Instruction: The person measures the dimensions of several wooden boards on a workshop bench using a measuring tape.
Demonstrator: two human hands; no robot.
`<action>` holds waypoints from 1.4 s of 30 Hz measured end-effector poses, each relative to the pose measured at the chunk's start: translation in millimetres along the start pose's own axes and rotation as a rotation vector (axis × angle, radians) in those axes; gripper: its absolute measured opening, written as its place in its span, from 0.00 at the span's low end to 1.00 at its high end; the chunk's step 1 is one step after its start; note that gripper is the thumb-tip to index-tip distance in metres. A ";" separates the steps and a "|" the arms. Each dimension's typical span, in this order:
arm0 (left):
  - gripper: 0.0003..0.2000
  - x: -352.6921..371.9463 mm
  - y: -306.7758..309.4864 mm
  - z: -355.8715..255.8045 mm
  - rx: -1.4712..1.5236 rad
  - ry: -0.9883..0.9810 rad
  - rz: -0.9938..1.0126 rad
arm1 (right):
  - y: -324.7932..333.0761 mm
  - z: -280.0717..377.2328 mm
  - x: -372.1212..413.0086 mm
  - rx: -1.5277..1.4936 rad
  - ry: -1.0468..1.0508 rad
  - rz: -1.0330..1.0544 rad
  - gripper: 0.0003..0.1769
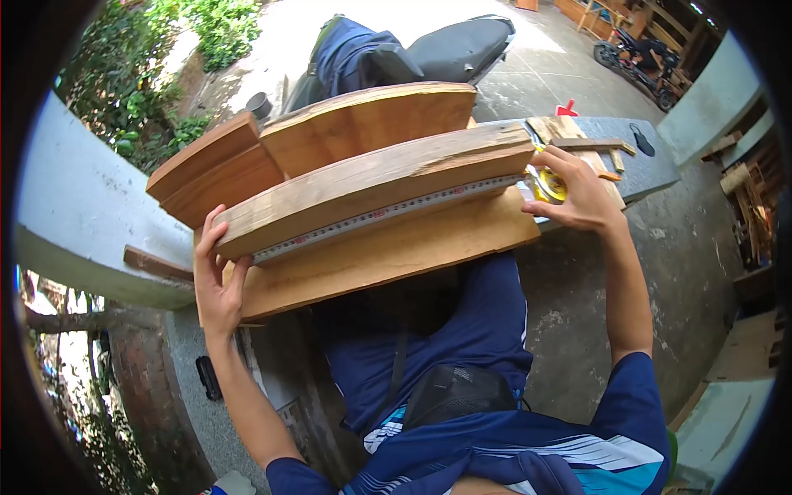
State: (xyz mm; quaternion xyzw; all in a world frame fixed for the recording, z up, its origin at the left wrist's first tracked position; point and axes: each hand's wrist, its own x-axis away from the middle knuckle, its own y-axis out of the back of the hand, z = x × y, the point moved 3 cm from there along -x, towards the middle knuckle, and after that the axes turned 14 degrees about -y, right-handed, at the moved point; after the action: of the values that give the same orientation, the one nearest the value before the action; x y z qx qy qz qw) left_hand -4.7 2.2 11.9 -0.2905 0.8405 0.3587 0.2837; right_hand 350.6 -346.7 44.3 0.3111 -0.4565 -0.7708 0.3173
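A thick wooden beam (379, 177) lies across a wide flat board (396, 247) in front of me. Along the beam's near side runs the white blade of a tape measure (548, 183), its yellow case at the right end. My right hand (577, 191) grips that case, thumb below and fingers above. At the left end, my left hand (219, 285) wraps round the beam's end, thumb near the tape's tip and fingers over the top. Whether it also pinches the tape tip is hidden.
Behind the beam stand a thick board (371, 115) and a shorter wooden block (210, 169). Wood offcuts (577, 136) lie on the grey slab (652, 177) at right. A parked motorbike (458, 49) is beyond. A pale pillar (99, 198) rises at left.
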 end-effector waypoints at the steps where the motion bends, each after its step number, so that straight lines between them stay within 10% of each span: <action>1: 0.28 -0.4 0.2 -1.6 0.002 0.008 -0.006 | -1.3 3.7 -0.1 -0.013 0.008 0.008 0.33; 42: 0.31 -5.0 2.7 -9.1 0.068 0.006 0.020 | -10.2 3.1 4.7 -0.028 -0.048 -0.102 0.22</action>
State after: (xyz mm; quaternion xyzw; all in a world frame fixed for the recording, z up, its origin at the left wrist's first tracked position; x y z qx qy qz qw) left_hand -5.6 -1.9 21.9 -0.2733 0.8559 0.3321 0.2872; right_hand 343.3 -344.8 35.4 0.3111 -0.4365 -0.7996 0.2710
